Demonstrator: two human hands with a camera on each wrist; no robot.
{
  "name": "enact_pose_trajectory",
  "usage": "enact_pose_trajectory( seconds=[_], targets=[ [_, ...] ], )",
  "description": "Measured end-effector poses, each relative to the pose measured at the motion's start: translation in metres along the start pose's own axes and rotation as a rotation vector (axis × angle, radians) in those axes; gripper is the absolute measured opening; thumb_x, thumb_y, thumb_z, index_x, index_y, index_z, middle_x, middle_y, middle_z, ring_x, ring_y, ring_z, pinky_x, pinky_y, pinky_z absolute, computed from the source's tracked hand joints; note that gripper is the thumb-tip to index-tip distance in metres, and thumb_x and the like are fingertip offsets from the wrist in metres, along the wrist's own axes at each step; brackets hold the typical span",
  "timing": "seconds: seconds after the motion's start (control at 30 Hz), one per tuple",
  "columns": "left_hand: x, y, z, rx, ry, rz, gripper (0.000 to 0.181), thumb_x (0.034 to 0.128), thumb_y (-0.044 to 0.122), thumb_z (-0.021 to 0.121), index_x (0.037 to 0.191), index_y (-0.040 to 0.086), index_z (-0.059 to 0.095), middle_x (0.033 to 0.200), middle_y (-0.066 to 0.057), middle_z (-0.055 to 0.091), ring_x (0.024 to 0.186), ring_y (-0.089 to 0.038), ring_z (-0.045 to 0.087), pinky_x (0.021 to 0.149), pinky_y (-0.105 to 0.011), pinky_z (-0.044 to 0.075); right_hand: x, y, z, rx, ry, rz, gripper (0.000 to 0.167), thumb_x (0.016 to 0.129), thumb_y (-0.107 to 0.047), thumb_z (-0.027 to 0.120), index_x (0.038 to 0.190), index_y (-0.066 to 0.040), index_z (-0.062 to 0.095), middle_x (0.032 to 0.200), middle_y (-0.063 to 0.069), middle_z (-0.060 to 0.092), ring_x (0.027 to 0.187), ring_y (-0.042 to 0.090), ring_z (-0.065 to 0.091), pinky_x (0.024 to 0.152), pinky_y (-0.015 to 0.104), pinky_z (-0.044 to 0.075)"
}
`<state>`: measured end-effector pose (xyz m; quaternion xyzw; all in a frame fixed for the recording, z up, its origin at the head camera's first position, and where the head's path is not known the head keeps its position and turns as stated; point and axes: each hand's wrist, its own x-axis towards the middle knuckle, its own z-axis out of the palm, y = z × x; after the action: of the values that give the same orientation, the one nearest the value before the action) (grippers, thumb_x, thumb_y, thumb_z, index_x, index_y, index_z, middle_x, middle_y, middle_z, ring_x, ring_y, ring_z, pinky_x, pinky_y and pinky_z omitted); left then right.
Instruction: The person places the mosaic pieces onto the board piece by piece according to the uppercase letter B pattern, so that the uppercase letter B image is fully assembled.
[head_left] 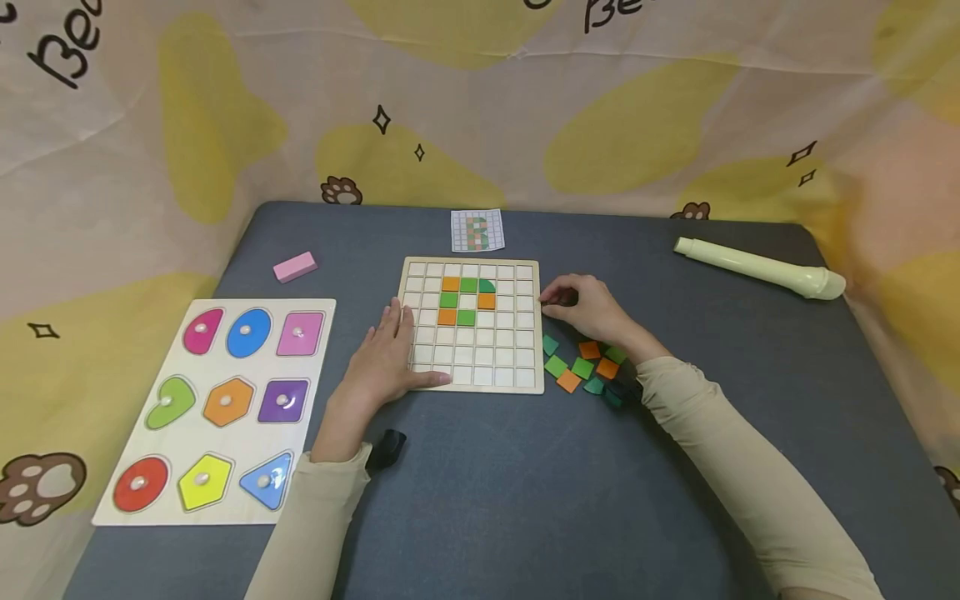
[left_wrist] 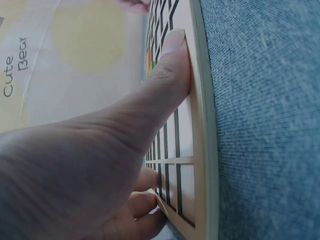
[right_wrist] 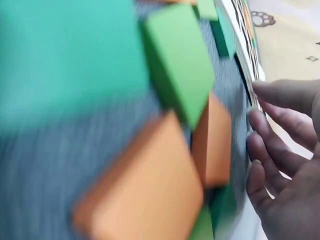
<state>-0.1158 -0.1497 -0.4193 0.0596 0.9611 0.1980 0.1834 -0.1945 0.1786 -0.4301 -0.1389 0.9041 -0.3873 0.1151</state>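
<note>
A square grid board [head_left: 475, 387] lies on the table with orange, green and dark green tiles in its upper middle. Spread along its left side, my left hand [head_left: 382, 354] rests on the frame, the thumb [left_wrist: 172, 70] lying flat over the near edge in the left wrist view. At the board's right edge, my right hand [head_left: 592, 308] has bent fingers, and its fingertips pinch the rim; no tile is visible between them. Loose green and orange tiles [head_left: 582, 367] lie below this hand, and loom large and blurred in the right wrist view, including an orange tile [right_wrist: 150, 185].
A small pattern card [head_left: 477, 230] lies behind the board. To the left are a pink block [head_left: 295, 267] and a shape puzzle [head_left: 251, 442] with knobbed pieces. A pale green tube-shaped object [head_left: 757, 267] lies at the back right.
</note>
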Motion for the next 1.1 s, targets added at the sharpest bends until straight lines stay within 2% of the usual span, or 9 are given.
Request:
enact_pose_trajectory(
  seconds=[0.1, 0.27, 0.43, 0.63, 0.8, 0.87, 0.93, 1.03, 1.1],
  targets=[
    [0.001, 0.001, 0.0, 0.001, -0.002, -0.003, 0.129, 0.0849, 0.056, 0.085, 0.168, -0.005, 0.007, 0.177, -0.024, -0.005, 0.166, -0.04, 0.001, 0.134, -0.06, 0.012, -0.005, 0.006, -0.009, -0.029, -0.05, 0.007, 0.018, 0.098, -0.013, 0.077, 0.114, -0.006, 0.076, 0.109, 0.014, 0.071, 0.098, 0.027, 0.062, 0.085, 0.037, 0.049],
    [0.0, 0.0, 0.0, -0.001, -0.003, -0.007, 0.129, 0.0848, 0.056, 0.085, 0.168, -0.005, 0.007, 0.177, -0.024, -0.005, 0.166, -0.04, 0.001, 0.134, -0.06, 0.011, -0.011, 0.01, -0.015, -0.077, -0.156, -0.022, 0.025, 0.09, -0.022, 0.088, 0.109, -0.011, 0.078, 0.109, 0.009, 0.067, 0.099, 0.026, 0.055, 0.085, 0.037, 0.046],
    [0.0, 0.0, 0.0, -0.004, -0.003, -0.007, 0.129, 0.0846, 0.056, 0.086, 0.168, -0.005, 0.007, 0.177, -0.024, -0.006, 0.166, -0.04, 0.001, 0.134, -0.06, 0.011, -0.016, 0.01, -0.014, -0.066, -0.219, -0.064, 0.026, 0.083, -0.022, 0.093, 0.105, -0.016, 0.08, 0.114, 0.007, 0.065, 0.105, 0.027, 0.048, 0.089, 0.04, 0.039],
    [0.001, -0.001, 0.0, -0.005, 0.0, -0.006, 0.13, 0.0843, 0.056, 0.086, 0.168, -0.005, 0.007, 0.177, -0.024, -0.005, 0.166, -0.04, 0.001, 0.134, -0.06, 0.011, -0.018, 0.009, -0.01, -0.037, -0.218, -0.078, 0.021, 0.084, -0.016, 0.092, 0.102, -0.016, 0.08, 0.115, 0.006, 0.068, 0.109, 0.027, 0.049, 0.092, 0.041, 0.04],
    [0.001, -0.002, 0.0, -0.006, 0.003, -0.002, 0.129, 0.0845, 0.056, 0.086, 0.167, -0.006, 0.008, 0.177, -0.025, -0.005, 0.166, -0.041, 0.002, 0.134, -0.06, 0.012, -0.018, 0.008, -0.01, -0.004, -0.206, -0.106, 0.016, 0.088, -0.011, 0.088, 0.094, -0.012, 0.074, 0.095, 0.006, 0.068, 0.091, 0.023, 0.057, 0.082, 0.033, 0.047],
    [0.001, -0.002, 0.001, -0.008, 0.004, -0.001, 0.129, 0.0844, 0.056, 0.086, 0.167, -0.005, 0.008, 0.177, -0.025, -0.005, 0.166, -0.041, 0.002, 0.134, -0.06, 0.011, -0.018, 0.008, -0.011, 0.008, -0.189, -0.119, 0.013, 0.091, -0.008, 0.084, 0.098, -0.01, 0.074, 0.088, 0.007, 0.066, 0.082, 0.021, 0.058, 0.074, 0.029, 0.048],
    [0.001, -0.001, 0.0, -0.009, 0.004, -0.002, 0.129, 0.0842, 0.056, 0.086, 0.168, -0.005, 0.008, 0.177, -0.024, -0.005, 0.166, -0.041, 0.002, 0.134, -0.06, 0.011, -0.017, 0.007, -0.011, 0.007, -0.169, -0.126, 0.014, 0.094, -0.005, 0.079, 0.108, -0.008, 0.078, 0.088, 0.007, 0.066, 0.079, 0.021, 0.055, 0.07, 0.026, 0.046],
    [0.001, -0.001, 0.001, -0.008, 0.007, -0.001, 0.129, 0.084, 0.056, 0.086, 0.168, -0.005, 0.008, 0.177, -0.024, -0.004, 0.166, -0.041, 0.002, 0.134, -0.06, 0.011, -0.017, 0.007, -0.011, 0.004, -0.139, -0.122, 0.023, 0.1, -0.003, 0.071, 0.121, -0.008, 0.079, 0.089, 0.008, 0.062, 0.078, 0.022, 0.05, 0.068, 0.026, 0.041],
    [0.001, -0.001, 0.0, -0.006, 0.009, 0.002, 0.129, 0.084, 0.056, 0.086, 0.168, -0.005, 0.008, 0.177, -0.024, -0.004, 0.166, -0.041, 0.002, 0.134, -0.06, 0.012, -0.016, 0.006, -0.01, 0.016, -0.119, -0.119, 0.024, 0.103, -0.004, 0.067, 0.122, -0.009, 0.08, 0.092, 0.009, 0.06, 0.079, 0.023, 0.047, 0.07, 0.028, 0.039]
  ],
)
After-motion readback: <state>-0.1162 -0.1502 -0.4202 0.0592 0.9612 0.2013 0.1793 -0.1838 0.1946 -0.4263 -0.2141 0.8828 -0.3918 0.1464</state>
